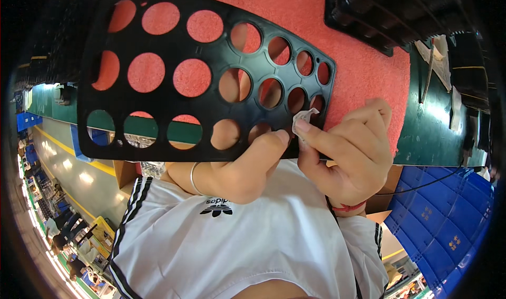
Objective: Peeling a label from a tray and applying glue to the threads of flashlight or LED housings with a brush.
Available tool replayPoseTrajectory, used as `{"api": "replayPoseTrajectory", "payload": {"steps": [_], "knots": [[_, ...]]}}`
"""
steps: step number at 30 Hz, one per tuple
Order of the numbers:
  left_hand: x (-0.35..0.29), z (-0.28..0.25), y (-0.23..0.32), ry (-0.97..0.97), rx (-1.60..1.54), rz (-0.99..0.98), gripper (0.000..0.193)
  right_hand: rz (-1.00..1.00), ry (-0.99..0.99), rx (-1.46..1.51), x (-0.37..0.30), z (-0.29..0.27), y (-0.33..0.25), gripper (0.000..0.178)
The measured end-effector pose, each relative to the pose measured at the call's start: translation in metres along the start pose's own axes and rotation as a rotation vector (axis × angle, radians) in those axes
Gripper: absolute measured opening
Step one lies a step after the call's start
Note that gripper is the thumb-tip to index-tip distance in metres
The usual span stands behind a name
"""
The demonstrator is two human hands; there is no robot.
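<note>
While our left hand (247,167) grips the black tray (174,83), our right hand (350,151) fingers pinch a clear scrap (303,121) against it.

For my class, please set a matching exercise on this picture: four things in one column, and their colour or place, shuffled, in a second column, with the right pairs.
Things
1. perforated tray
2. crate
3. work surface
4. small clear piece

Descriptions
A. red, under the tray
B. pinched in the right hand
C. black, gripped at its lower edge by the left hand
D. blue, at the lower right

Pairs: 1-C, 2-D, 3-A, 4-B
</note>
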State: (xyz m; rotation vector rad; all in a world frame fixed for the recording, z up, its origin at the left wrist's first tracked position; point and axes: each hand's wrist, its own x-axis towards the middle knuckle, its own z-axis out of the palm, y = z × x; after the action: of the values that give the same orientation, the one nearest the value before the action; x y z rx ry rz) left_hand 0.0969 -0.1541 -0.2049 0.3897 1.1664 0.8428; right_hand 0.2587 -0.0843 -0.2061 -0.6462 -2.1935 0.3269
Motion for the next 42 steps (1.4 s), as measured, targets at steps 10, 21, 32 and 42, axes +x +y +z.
{"api": "replayPoseTrajectory", "payload": {"steps": [10,21,32,42], "knots": [[0.005,0.024,-0.018,0.225,-0.358,0.422,0.006,0.072,0.067,0.177,-0.001,-0.003,0.005,0.03],[0.001,0.034,-0.015,0.219,-0.389,0.47,0.014,0.134,0.265,0.244,-0.007,-0.003,0.006,0.021],[-0.001,0.032,-0.009,0.209,-0.379,0.415,0.025,-0.003,0.092,0.078,-0.002,0.003,0.003,0.032],[-0.004,0.041,-0.005,0.339,-0.483,0.431,0.034,0.235,0.296,0.275,-0.009,-0.008,0.006,0.019]]}}
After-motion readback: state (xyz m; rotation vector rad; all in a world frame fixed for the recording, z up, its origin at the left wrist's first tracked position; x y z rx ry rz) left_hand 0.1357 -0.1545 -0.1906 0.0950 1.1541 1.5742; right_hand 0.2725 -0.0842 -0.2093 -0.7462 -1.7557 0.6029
